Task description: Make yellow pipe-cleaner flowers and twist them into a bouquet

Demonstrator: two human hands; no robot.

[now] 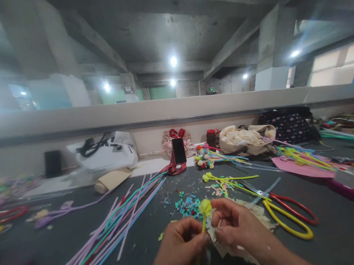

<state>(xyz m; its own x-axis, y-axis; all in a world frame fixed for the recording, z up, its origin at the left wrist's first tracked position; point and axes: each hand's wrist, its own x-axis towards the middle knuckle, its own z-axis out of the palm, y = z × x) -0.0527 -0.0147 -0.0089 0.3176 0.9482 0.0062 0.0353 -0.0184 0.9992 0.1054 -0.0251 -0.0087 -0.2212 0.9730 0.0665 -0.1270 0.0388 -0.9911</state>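
A small yellow flower (205,208) on a thin yellow stem stands upright between my two hands. My left hand (183,245) is closed, pinching the stem just below the bloom. Close against the bloom's right side, my right hand (239,225) has its fingers curled together; what they pinch is hidden. A crumpled cream sheet (260,213) lies under and behind my right hand. Just beyond my hands is a pile of blue, teal and red snippets (188,206). Scissors (269,198) with one red and one yellow handle lie to the right.
Long pastel stems (111,230) spread across the left of the dark table (143,252). Another yellow flower (209,177) lies beyond the snippets, before a bunch of colourful flowers (204,157). A phone (178,150) leans against a patterned bag at the low partition (148,110).
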